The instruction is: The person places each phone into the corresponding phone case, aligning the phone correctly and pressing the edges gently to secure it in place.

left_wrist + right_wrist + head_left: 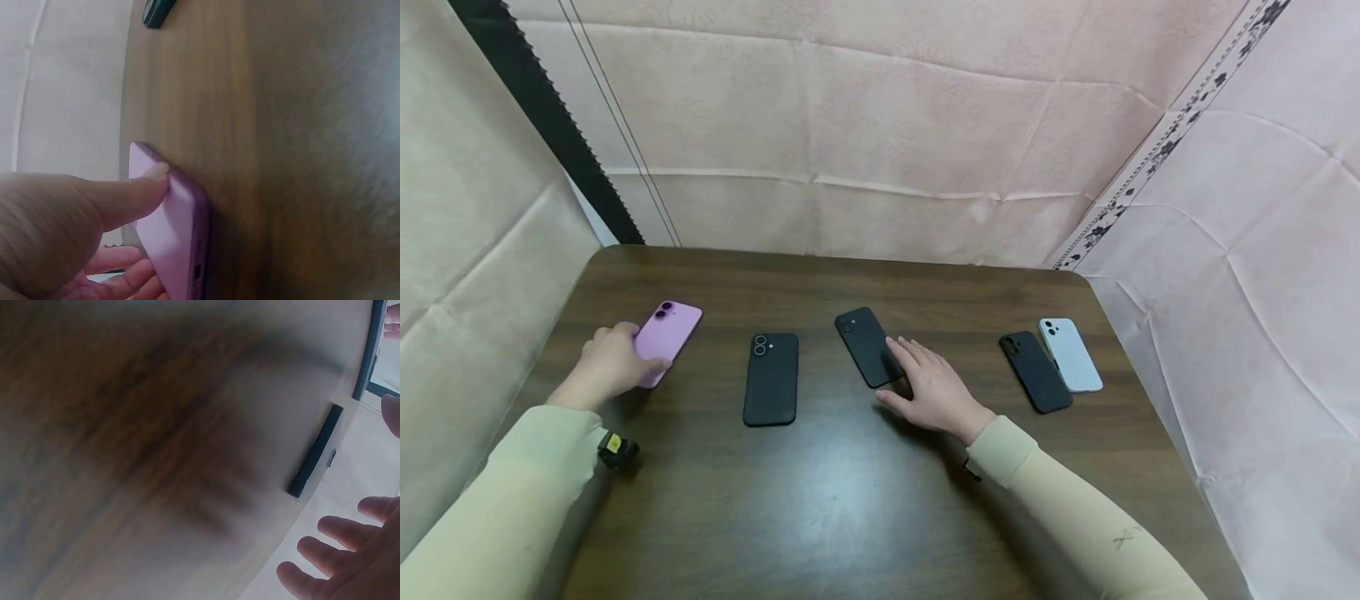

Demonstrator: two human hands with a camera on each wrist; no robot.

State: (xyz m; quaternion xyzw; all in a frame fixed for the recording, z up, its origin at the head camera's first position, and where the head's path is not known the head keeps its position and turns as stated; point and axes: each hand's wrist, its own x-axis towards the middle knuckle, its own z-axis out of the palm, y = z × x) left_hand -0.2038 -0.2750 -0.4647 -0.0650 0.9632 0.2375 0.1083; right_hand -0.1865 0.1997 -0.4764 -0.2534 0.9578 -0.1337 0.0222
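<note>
A lilac, rectangular, round-cornered phone (673, 335) is held in the grip of the left hand (610, 364), at the left of the brown, wood-grained counter (842, 508). Its long axis is slanted: the two-lens camera end is pointed toward the far edge and slightly right (the port end is turned nearward and left). Over the near end of a slim, rectangular black phone (867, 346) at mid-counter, the right hand (931, 390) is held with fingers spread wide, nothing gripped.
</note>
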